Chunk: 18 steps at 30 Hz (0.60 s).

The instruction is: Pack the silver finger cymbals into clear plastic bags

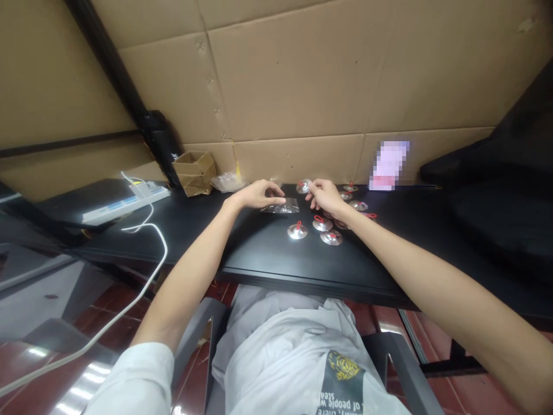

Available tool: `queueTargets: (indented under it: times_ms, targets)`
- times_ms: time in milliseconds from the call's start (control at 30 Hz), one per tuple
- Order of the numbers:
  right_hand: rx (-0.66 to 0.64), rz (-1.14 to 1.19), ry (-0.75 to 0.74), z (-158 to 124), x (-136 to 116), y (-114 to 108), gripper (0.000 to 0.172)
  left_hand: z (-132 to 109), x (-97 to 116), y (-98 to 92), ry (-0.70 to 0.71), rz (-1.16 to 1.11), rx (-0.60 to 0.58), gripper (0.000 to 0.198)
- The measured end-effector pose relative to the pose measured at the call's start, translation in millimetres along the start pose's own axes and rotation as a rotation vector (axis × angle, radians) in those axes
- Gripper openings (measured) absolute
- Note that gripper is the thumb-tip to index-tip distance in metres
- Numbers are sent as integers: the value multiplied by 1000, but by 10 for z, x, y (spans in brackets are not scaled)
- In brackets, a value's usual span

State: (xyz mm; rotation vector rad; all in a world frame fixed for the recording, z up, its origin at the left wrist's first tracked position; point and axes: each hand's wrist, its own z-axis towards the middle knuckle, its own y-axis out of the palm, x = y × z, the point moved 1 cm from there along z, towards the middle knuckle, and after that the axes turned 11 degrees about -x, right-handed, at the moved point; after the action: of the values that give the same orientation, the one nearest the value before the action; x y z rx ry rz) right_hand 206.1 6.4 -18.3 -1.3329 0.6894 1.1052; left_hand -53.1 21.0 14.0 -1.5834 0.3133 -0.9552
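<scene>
My right hand [326,197] pinches the edge of a small silver finger cymbal [303,186], raised at the back of the black table [259,256]. Curled over a clear plastic bag [285,206] is my left hand [259,195], its thumb and fingers closed at the bag's edge. In front lies a single finger cymbal [297,231] with a red loop. Several more, among them a front cymbal [331,238] and a farther cymbal [358,205], are spread below and right of my right hand. My right wrist partly hides some of them.
A phone [389,164], its screen blurred out, leans against the cardboard wall [298,80]. At the left are an open cardboard box [195,174], crumpled clear plastic [228,182] and a white power strip [125,206] with a white cable. Dark fabric [505,190] covers the right side.
</scene>
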Motion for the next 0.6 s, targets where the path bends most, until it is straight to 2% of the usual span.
queueTargets:
  times_ms: [200, 267, 400, 600]
  targets:
    - [-160, -18, 66, -53, -33, 57, 34, 124, -114, 162, -52, -16, -66, 79]
    - [-179, -43, 83, -66, -44, 59, 35, 162, -154, 195, -62, -17, -46, 83]
    - [-177, -84, 104, -85, -63, 45, 39, 186, -178, 214, -39, -22, -34, 76]
    - [-224, -111, 85, -107, -89, 53, 43, 164, -100, 209, 11, -42, -68, 66]
